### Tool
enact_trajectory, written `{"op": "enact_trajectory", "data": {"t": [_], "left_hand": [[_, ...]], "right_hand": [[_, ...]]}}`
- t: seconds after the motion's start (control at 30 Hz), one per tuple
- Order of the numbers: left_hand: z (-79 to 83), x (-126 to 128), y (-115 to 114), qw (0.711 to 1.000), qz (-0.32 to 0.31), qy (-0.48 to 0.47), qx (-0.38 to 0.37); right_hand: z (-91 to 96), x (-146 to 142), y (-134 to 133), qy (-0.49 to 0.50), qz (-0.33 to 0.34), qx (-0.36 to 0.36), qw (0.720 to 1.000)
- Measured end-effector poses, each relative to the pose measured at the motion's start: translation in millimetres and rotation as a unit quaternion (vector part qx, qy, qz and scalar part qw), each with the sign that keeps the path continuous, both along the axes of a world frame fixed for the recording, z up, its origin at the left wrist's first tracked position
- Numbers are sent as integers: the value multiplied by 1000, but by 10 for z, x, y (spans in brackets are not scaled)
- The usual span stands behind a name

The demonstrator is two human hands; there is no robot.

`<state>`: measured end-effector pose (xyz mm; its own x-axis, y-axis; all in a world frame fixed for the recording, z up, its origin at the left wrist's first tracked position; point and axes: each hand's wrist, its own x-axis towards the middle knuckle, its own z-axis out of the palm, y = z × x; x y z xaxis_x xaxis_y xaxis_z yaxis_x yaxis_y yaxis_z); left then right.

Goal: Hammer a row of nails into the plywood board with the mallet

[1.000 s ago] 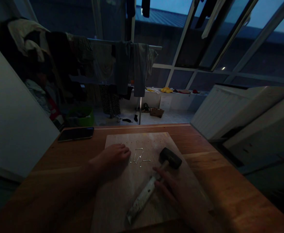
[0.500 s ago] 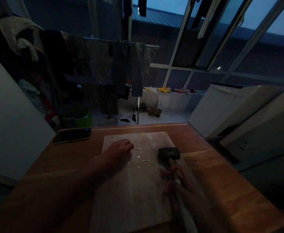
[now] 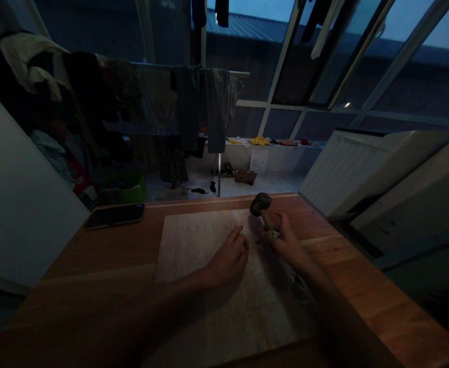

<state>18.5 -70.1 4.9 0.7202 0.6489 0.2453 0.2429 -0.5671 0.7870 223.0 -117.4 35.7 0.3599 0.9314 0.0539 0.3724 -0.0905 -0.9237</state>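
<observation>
A pale wooden board [image 3: 188,255] lies on the wooden table. Over its upper right part is my left hand [image 3: 228,255], fingers curled and the index finger reaching further forward. What is in or under those fingers is hidden, and no nails show on the visible board. My right hand [image 3: 284,243] is wrapped around the handle of a mallet [image 3: 261,204]. The dark mallet head is tilted, near the board's far right corner. A row of small dark dots [image 3: 205,226] runs along the board's far edge.
A phone [image 3: 115,215] lies on the table [image 3: 105,266] at the far left. Beyond the table are a green tub [image 3: 130,188], a rack with hanging clothes [image 3: 217,107] and a cardboard box [image 3: 245,177]. A white ribbed appliance [image 3: 343,168] stands to the right.
My left hand has moved right, across where several loose nails lay; they are out of sight now. My right hand has carried the mallet forward, and its head has turned.
</observation>
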Motion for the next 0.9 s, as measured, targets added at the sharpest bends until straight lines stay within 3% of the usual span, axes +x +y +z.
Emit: {"op": "enact_trajectory", "data": {"t": [0.13, 0.27, 0.47, 0.63, 0.9], "left_hand": [[44, 273, 6, 998, 11, -52, -25], [92, 395, 253, 991, 91, -85, -50], [123, 646, 733, 976, 159, -114, -99], [68, 803, 831, 981, 138, -99, -92], [28, 728, 797, 989, 109, -74, -63]], "right_hand": [[-101, 136, 102, -77, -18, -10, 997], [-185, 166, 113, -95, -12, -36, 995], [-180, 66, 131, 73, -19, -58, 995], [-150, 20, 148, 140, -20, -16, 990], [-121, 8, 130, 168, -40, 5, 985]]}}
